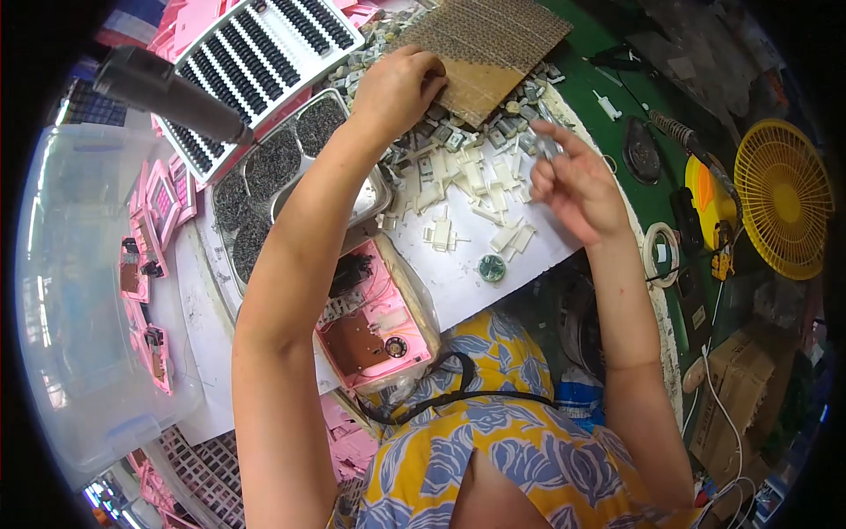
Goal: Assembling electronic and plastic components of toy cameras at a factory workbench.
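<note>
Flowered yellow lap point(493, 450) props our open pink casing point(374, 331) within reach | left hand point(397, 88) curled over grey parts heap point(458, 132), contents hidden | right hand point(573, 181) pinches small grey part point(546, 145), raised for inspection | white plastic pieces point(476, 189) spread between.

Lying across a green-topped workbench point(608, 53): a white paper sheet point(458, 273) strewn with small white plastic clips point(480, 189) and a round green disc point(492, 268). Resting at the far edge, a brown corrugated cardboard piece point(493, 44) over a heap of small grey components point(520, 123). Sitting to the left, a metal tray point(374, 198) of dark parts, an open pink plastic casing point(374, 331), a white rack point(256, 62) of black pieces. Standing to the right, a yellow round fan guard point(782, 198).
</note>
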`<state>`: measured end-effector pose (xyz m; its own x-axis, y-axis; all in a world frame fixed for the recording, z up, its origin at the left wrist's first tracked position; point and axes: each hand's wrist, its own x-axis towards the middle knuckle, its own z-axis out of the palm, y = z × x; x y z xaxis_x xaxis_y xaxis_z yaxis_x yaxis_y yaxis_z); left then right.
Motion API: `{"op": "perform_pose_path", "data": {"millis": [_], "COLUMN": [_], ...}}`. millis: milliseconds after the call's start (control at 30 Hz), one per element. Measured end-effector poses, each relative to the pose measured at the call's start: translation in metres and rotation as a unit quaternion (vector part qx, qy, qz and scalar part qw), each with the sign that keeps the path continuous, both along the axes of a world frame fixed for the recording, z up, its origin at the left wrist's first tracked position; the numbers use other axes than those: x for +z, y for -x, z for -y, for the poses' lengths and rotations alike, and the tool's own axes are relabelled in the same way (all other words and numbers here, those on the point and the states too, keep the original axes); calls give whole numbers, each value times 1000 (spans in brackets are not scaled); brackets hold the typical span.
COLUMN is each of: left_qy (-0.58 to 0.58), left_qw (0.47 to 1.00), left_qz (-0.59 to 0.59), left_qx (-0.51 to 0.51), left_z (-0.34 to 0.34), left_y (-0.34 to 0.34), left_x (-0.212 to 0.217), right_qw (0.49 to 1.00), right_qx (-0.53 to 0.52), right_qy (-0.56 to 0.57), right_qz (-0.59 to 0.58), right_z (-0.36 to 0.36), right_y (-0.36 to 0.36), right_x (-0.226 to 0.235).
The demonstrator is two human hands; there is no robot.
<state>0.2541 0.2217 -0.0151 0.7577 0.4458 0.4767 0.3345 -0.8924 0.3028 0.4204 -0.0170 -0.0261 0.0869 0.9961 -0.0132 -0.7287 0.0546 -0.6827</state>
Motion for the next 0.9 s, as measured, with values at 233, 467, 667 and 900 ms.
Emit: {"op": "perform_pose_path", "data": {"millis": [233, 467, 667, 900], "left_qy": [48, 60, 69, 244], "left_qw": [985, 976, 976, 951], "left_qz": [151, 189, 187, 178], "left_qx": [-74, -85, -85, -60], "left_z": [69, 97, 102, 102], "left_y": [29, 56, 64, 66], "left_x": [39, 48, 47, 36], "right_qw": [939, 944, 941, 940], "right_qx": [-174, -154, -139, -151], "right_qy": [-37, -63, -66, -73], "right_qz": [294, 285, 303, 296], "right_z": [-60, -52, -47, -50], "right_y": [24, 52, 59, 62], "right_x": [36, 39, 45, 44]}}
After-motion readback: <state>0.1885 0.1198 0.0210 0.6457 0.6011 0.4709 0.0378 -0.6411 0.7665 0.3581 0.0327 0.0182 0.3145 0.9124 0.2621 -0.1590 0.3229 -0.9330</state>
